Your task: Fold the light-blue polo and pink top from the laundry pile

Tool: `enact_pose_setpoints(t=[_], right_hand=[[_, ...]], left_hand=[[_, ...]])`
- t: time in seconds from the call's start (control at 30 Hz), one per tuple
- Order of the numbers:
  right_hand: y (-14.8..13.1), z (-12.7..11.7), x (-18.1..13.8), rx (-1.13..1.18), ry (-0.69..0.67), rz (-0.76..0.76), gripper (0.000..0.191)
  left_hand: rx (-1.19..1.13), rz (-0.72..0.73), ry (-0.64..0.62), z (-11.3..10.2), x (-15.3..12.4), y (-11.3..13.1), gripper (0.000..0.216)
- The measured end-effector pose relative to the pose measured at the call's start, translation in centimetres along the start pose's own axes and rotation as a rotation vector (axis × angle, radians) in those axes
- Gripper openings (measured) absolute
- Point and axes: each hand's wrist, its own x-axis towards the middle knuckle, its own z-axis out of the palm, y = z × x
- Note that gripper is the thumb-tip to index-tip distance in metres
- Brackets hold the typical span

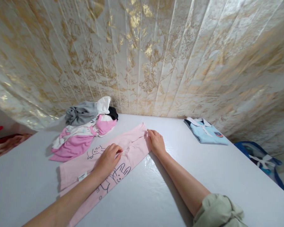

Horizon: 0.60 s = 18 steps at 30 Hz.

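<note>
Light pink pants (138,154) with dark line drawings of rabbits lie spread at a slant on the white table, one leg beside the other. A small white tag shows on the farther leg. My left hand (110,157) rests over the middle of the pants, its fingers curled together on the cloth beside a few creases near the crotch. At the waist end, my right hand (156,142) has its fingers closed on the edge of the waistband. My left forearm hides part of the lower legs.
A loose pile of clothes (81,113), grey, white, black and pink, lies at the back left of the table (161,195). A folded light blue collared shirt (205,132) sits at the back right. Beyond the right edge is a blue-rimmed bag (257,157). A gold-patterned curtain (142,63) hangs behind.
</note>
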Motion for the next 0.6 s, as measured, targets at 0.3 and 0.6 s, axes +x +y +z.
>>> enact_pose_setpoints(t=[0.3, 0.6], right_hand=[[2.1, -1.3, 0.9, -0.045, -0.023, 0.246, 0.034], [0.9, -1.8, 5.2, 0.094, -0.278, 0.356, 0.027]], left_hand=[[-0.018, 0.017, 0.025, 0.6, 0.0, -0.7, 0.012], [0.006, 0.018, 0.035, 0.5, 0.1, -0.5, 0.013]])
